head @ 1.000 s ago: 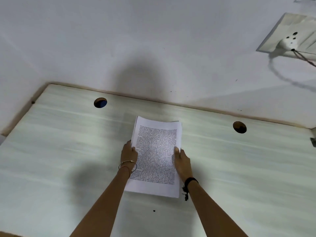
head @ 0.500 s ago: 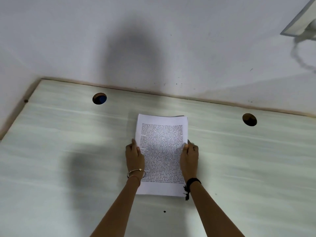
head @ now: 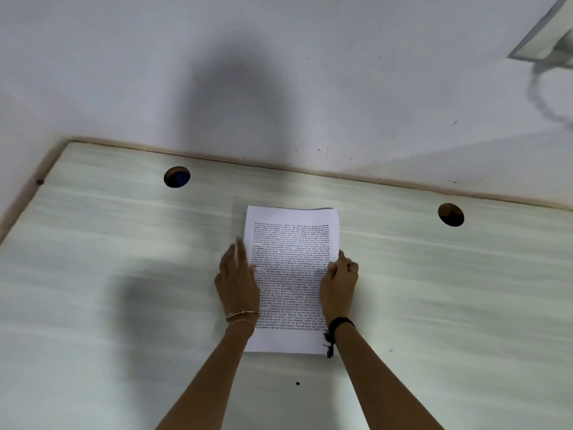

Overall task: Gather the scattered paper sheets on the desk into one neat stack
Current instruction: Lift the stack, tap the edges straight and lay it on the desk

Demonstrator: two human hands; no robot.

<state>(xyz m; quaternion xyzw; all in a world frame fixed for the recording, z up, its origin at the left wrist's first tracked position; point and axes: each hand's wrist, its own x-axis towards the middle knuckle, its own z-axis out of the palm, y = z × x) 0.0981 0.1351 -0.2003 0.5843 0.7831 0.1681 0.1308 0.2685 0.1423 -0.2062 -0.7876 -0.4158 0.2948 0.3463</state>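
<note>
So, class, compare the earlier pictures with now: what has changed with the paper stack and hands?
The paper stack, held skewed a second ago, was laid flat and squared on the desk. The left hand loosened, fingers now straight along the left edge. The right hand still holds the right edge.

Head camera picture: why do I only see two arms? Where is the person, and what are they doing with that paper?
The camera sits on the person's head and looks down, so you see only their arms reaching forward, as if through their eyes. There is no robot, just two bare hands. On the pale desk lies one stack of paper with printed text on top. The left hand lays straight fingers along the stack's left edge. The right hand has curled fingers at the right edge; whether it pinches the sheets or only pushes them, I cannot tell. The desk also has two round holes, and a white wall stands behind it.
</note>
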